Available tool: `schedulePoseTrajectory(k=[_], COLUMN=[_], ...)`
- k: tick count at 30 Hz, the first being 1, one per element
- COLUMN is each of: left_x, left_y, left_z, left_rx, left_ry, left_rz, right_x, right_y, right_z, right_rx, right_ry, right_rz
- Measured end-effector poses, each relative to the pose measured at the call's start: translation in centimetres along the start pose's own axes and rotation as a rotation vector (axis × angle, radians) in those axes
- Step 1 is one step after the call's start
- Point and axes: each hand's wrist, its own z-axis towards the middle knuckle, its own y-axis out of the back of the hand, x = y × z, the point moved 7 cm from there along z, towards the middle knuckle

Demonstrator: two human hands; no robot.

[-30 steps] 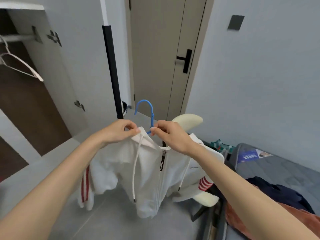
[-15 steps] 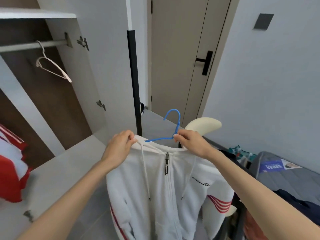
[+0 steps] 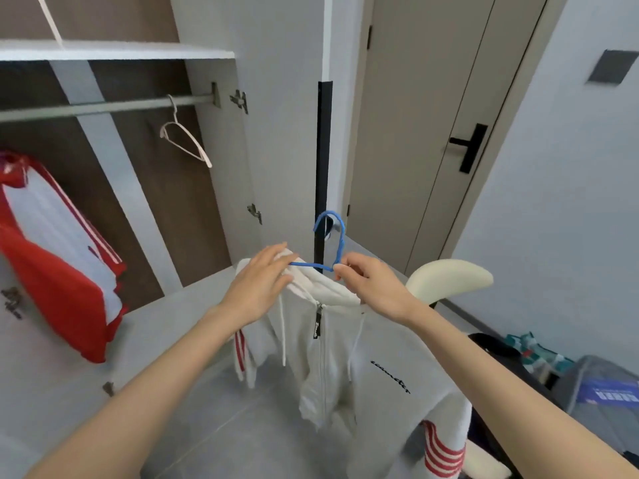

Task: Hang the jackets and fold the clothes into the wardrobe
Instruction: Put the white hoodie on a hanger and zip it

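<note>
A white zip hoodie with red sleeve stripes hangs on a blue hanger in front of me. My right hand pinches the hanger at the base of its hook, by the collar. My left hand lies on the hoodie's left shoulder with its fingers stretched along the hanger's arm. The open wardrobe is to the left, with its rail above hand height. A bare pale hanger hangs on the rail. A red and white jacket hangs at the far left.
The wardrobe's open door with its black edge strip stands just behind the hoodie. A closed room door is further right. A cream chair back is beside my right arm, and dark clothes lie at the right edge.
The view has tilted up and left, bringing more of the wardrobe rail and the red jacket in. The hoodie has been raised. My left hand's fingers have stretched out over the shoulder.
</note>
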Motion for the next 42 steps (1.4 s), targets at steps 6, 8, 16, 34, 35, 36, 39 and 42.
schedulePoseTrajectory(k=[6,8,16,34,35,36,39,42], left_x=[5.1,7.2,18.2,41.5,43.1,44.5,49.8,54.8], left_y=[3.0,4.5,10.5,17.8,18.2,18.6,20.5,22.7], left_z=[-1.9,-2.1,0.0,8.2,8.7,9.1,10.6,12.1], left_rx=[-0.028,-0.069,-0.170,0.045,0.021,-0.007,-0.104,-0.181], left_ry=[0.213,0.264,0.406,0.608,0.615,0.630,0.675,0.702], left_rz=[-0.173,-0.209,-0.218,-0.417,-0.432,-0.445,-0.439,-0.345], right_x=[2.7,3.9,7.4,20.7,21.4,21.9,23.7,25.6], right_y=[-1.7,-2.7,-9.7,-31.0,-32.3,-33.4,-37.0,-40.3], right_z=[4.6,6.7,17.3,46.1,47.9,49.4,54.5,59.0], right_rx=[0.063,0.090,0.190,0.388,0.387,0.385,0.387,0.402], right_ry=[-0.021,-0.015,-0.061,-0.035,-0.035,-0.032,0.009,0.064], right_rz=[0.224,0.237,0.286,0.255,0.259,0.264,0.291,0.335])
